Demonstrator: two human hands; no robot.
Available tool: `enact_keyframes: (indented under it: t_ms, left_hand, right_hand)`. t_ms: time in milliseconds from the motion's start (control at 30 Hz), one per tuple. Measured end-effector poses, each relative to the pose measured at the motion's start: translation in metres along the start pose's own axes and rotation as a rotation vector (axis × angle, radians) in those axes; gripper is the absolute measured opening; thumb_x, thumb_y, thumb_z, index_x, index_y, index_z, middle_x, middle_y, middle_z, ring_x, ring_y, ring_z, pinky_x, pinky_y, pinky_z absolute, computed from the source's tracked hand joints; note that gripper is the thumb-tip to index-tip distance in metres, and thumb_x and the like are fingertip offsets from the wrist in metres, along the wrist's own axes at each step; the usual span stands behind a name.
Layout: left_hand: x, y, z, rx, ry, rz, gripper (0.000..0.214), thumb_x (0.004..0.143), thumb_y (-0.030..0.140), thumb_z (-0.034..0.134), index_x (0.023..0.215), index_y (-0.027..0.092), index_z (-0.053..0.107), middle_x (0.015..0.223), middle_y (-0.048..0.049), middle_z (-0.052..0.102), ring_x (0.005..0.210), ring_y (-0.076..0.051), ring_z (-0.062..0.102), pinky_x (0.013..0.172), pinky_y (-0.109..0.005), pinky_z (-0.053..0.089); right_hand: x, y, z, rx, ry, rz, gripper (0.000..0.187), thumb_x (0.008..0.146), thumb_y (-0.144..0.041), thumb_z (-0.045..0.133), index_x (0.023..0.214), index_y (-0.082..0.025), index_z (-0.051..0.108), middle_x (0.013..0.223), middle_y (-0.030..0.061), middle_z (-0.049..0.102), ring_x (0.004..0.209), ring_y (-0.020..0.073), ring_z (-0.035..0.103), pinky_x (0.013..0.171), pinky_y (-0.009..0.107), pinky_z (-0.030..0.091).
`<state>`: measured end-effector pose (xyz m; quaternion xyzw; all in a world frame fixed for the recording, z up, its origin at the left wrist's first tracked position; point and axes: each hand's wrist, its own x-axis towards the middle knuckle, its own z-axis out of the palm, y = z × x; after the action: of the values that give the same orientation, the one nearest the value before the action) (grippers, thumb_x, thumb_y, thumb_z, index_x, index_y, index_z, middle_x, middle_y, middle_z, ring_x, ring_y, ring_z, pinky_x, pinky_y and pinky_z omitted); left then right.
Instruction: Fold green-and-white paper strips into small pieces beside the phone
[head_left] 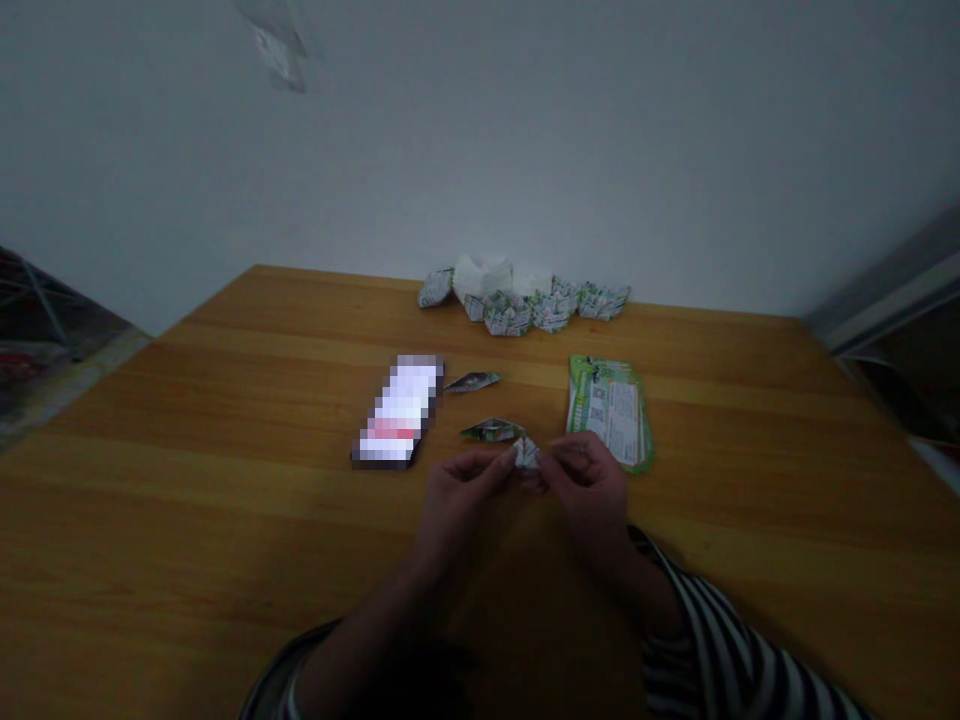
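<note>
A small folded piece of printed paper (527, 454) is pinched between both hands just above the table. My left hand (461, 495) grips its left side between thumb and fingers. My right hand (589, 490) pinches the right side the same way. Fingers hide part of the paper, so its full shape cannot be told. Right behind the hands lies a narrow folded paper piece (491, 430), and another folded paper piece (472, 382) rests a little farther back. Beside the right hand is a stack of green and white printed leaflets (611, 415).
A phone with a lit, blurred screen (401, 410) lies on the wooden table (187, 400), left of the folded pieces. Near the wall (525, 130) at the back sit several folded paper shapes (510, 312) in a row, with white paper (480, 275) behind them.
</note>
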<state>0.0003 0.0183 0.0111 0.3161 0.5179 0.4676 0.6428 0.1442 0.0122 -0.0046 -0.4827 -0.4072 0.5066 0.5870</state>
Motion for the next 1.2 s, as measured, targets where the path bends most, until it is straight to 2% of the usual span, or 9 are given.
enact_keyframes:
  t_ms: [167,333,500,600,733,900,1033,1133,1200]
  left_hand:
    - [-0.003,-0.002,0.001,-0.117,-0.002,-0.061,0.058,0.065,0.028,0.084,0.118,0.014,0.067,0.084,-0.0115,0.078,0.075,-0.021,0.073,0.072,-0.029,0.056]
    - [-0.002,-0.005,-0.001,-0.144,-0.031,-0.077,0.067,0.066,0.028,0.084,0.127,0.013,0.060,0.085,-0.0117,0.077,0.076,-0.022,0.073,0.074,-0.032,0.056]
    - [0.004,-0.004,-0.005,0.063,-0.161,-0.015,0.033,0.072,0.038,0.078,0.090,0.012,0.073,0.074,-0.0082,0.073,0.065,-0.017,0.067,0.061,-0.025,0.050]
    - [0.003,-0.003,-0.006,0.201,-0.198,-0.007,0.032,0.076,0.042,0.072,0.070,0.012,0.066,0.055,-0.0011,0.062,0.047,-0.009,0.054,0.047,-0.019,0.039]
    - [0.000,-0.003,-0.004,0.231,-0.163,0.061,0.032,0.078,0.042,0.070,0.068,0.014,0.059,0.050,0.0023,0.055,0.043,-0.008,0.049,0.043,-0.018,0.035]
    - [-0.002,-0.007,-0.003,0.231,-0.150,0.127,0.027,0.083,0.041,0.064,0.077,0.015,0.060,0.051,0.0033,0.055,0.043,-0.008,0.048,0.043,-0.018,0.036]
    - [0.000,-0.010,-0.006,0.364,-0.182,0.245,0.030,0.085,0.034,0.064,0.112,0.020,0.061,0.082,-0.0043,0.073,0.069,-0.016,0.066,0.062,-0.025,0.050]
    - [0.001,-0.009,-0.009,0.586,-0.197,0.410,0.031,0.084,0.026,0.063,0.115,0.022,0.067,0.114,-0.0083,0.071,0.102,-0.024,0.066,0.090,-0.035,0.049]
    - [-0.001,-0.007,-0.009,0.670,-0.230,0.453,0.032,0.088,0.025,0.057,0.118,0.023,0.067,0.115,-0.0076,0.071,0.102,-0.025,0.066,0.091,-0.036,0.048]
  right_hand:
    - [-0.001,-0.001,0.002,-0.037,-0.024,-0.015,0.034,0.079,-0.027,0.071,0.105,-0.023,0.050,0.063,-0.0065,0.066,0.050,0.0104,0.060,0.051,0.020,0.049]
    - [0.002,-0.001,-0.003,-0.084,-0.089,-0.033,0.027,0.081,-0.025,0.066,0.103,-0.023,0.051,0.060,-0.0078,0.058,0.050,0.0092,0.054,0.049,0.019,0.042]
    - [0.005,0.001,-0.009,-0.127,-0.244,-0.032,0.021,0.083,-0.027,0.065,0.098,-0.023,0.051,0.066,-0.0046,0.061,0.059,0.0115,0.058,0.055,0.022,0.044]
    - [0.003,0.001,-0.008,-0.192,-0.279,-0.038,0.019,0.083,-0.025,0.064,0.096,-0.023,0.051,0.070,-0.0031,0.061,0.066,0.0136,0.061,0.060,0.023,0.045]
    - [0.003,-0.002,-0.006,-0.181,-0.343,0.043,0.025,0.085,-0.029,0.061,0.106,-0.023,0.049,0.066,-0.0046,0.057,0.059,0.0123,0.055,0.054,0.022,0.041]
    - [0.004,-0.005,-0.006,-0.109,-0.425,0.162,0.030,0.087,-0.035,0.059,0.112,-0.022,0.048,0.051,-0.0107,0.043,0.041,0.0071,0.032,0.041,0.019,0.023]
    - [0.005,-0.004,-0.006,-0.052,-0.324,0.174,0.031,0.082,-0.036,0.064,0.104,-0.022,0.049,0.050,-0.0112,0.044,0.039,0.0059,0.031,0.039,0.017,0.021]
    - [0.008,-0.003,-0.007,-0.049,-0.290,0.199,0.031,0.082,-0.041,0.064,0.101,-0.020,0.051,0.044,-0.0130,0.038,0.036,0.0058,0.029,0.036,0.017,0.020]
    - [0.010,-0.001,-0.008,-0.050,-0.307,0.180,0.032,0.084,-0.043,0.061,0.103,-0.019,0.053,0.044,-0.0128,0.039,0.035,0.0058,0.029,0.035,0.017,0.022]
